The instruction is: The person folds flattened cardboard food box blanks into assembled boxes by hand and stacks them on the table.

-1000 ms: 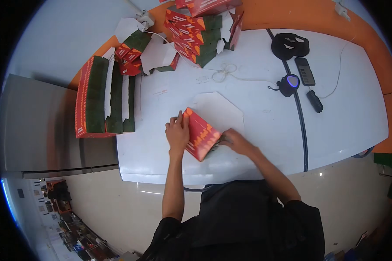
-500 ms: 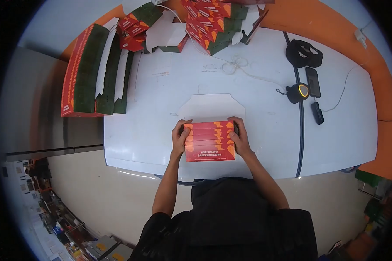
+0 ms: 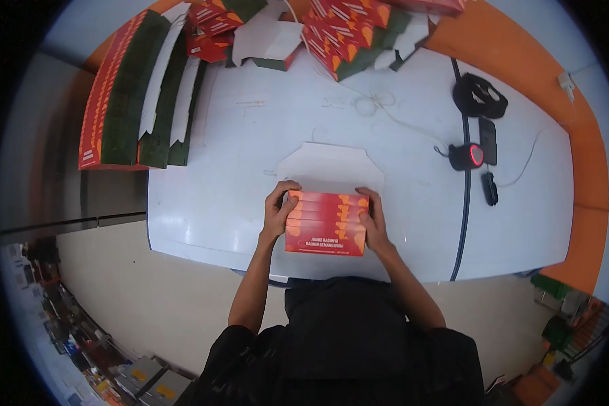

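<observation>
Several red cardboard boxes [image 3: 326, 220] with orange patches and white lettering lie layered in a stepped stack near the table's front edge. My left hand [image 3: 277, 208] grips the stack's left side, thumb on the front face and fingers curled over the back corner. On the right side, my right hand [image 3: 375, 220] holds it the same way, with the thumb on the face. A white cardboard flap [image 3: 331, 162] with angled corners extends behind the stack, flat toward the far side. Whether it joins the boxes I cannot tell.
Tall red and green cartons [image 3: 125, 95] stand at the table's left edge. More red boxes [image 3: 348, 30] are piled at the back. To the right are a round black device [image 3: 465, 156] with a glowing ring, a phone [image 3: 488, 141], a black strap [image 3: 480, 95] and cables.
The camera view has shifted and tilted slightly. The ring on the black device has turned from yellow to red. Both hands keep their hold on the boxes, which have barely moved.
</observation>
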### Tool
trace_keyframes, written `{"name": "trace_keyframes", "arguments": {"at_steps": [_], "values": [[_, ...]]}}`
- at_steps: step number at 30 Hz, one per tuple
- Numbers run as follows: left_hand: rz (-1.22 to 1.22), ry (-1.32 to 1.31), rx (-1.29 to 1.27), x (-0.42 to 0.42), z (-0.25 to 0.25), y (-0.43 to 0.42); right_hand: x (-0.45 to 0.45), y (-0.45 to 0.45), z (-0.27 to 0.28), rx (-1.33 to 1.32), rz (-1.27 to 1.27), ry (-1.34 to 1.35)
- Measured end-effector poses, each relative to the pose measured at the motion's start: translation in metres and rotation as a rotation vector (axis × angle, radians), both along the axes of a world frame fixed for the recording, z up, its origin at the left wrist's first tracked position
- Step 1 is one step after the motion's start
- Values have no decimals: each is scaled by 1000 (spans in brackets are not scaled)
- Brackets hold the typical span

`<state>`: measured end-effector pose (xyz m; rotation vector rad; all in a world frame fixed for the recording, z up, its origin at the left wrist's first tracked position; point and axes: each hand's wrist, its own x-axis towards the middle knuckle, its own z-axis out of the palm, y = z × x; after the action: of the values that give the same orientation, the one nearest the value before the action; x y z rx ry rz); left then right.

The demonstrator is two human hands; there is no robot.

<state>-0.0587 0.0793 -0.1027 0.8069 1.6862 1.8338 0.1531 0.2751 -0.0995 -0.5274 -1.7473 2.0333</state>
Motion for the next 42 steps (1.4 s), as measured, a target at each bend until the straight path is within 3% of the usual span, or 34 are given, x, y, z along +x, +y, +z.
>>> {"name": "trace_keyframes", "arguments": {"at_steps": [4,6,9,11,13,17,19,21,24,30,34,37,39,40,42], "values": [[147,191,-269,-41,52,-13,-12,-26,9,244,90,-93],[222,187,-395,-64,82,-30,-30,-22,17,224,78,53],[386,675,-696,-49,105,-39,-99,8,49,320,-25,38],[285,839,-821,-16,129,-24,-170,28,86,437,-81,65],[143,763,-765,9,120,-15,-259,44,137,559,-50,226],[125,736,-726,17,90,-9,-448,63,241,1000,-10,334],[91,709,-741,14,91,-10,-528,73,270,1578,-87,400],[71,750,-707,8,88,-12,-586,85,275,1791,206,-234],[25,765,-649,-3,84,-18,-624,93,301,1755,376,-472],[-140,828,-535,-31,85,-12,-584,85,403,1827,418,-368],[-241,884,-395,-49,81,-4,-490,87,442,1695,223,-135],[-338,896,-355,-60,83,-1,-380,82,428,1378,123,-94],[-248,916,-408,-54,97,-4,-293,65,402,1093,178,-218],[-199,931,-436,-49,104,-3,-255,79,365,1245,264,-75],[-35,965,-548,-22,108,-6,-179,81,293,984,325,-268]]}}
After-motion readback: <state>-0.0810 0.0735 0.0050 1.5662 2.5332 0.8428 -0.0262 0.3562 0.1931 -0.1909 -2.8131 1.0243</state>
